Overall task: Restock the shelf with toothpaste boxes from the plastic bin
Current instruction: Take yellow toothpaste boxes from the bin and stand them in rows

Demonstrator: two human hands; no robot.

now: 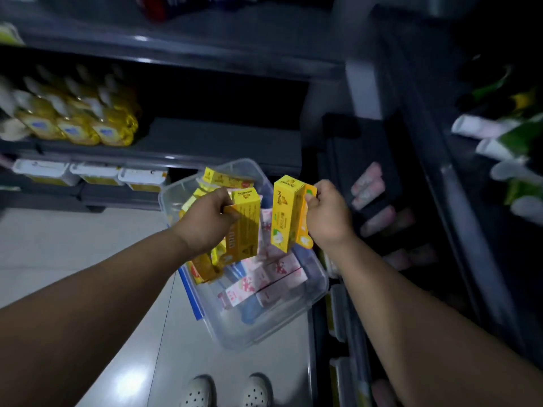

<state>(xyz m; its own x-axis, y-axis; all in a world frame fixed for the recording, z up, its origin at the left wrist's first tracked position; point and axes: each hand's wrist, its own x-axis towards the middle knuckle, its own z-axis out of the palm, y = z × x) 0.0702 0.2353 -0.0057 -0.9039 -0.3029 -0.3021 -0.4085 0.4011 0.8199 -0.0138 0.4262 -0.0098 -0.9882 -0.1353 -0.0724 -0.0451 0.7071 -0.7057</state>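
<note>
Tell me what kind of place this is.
Probably a small shop aisle: dark shelves with rows of identical yellow bottles, pink boxes lined up at right, and a clear plastic bin of toothpaste boxes on the floor.

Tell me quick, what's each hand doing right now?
Left hand: closed, gripping one yellow toothpaste box over the plastic bin.
Right hand: closed, gripping a second yellow toothpaste box.
</note>
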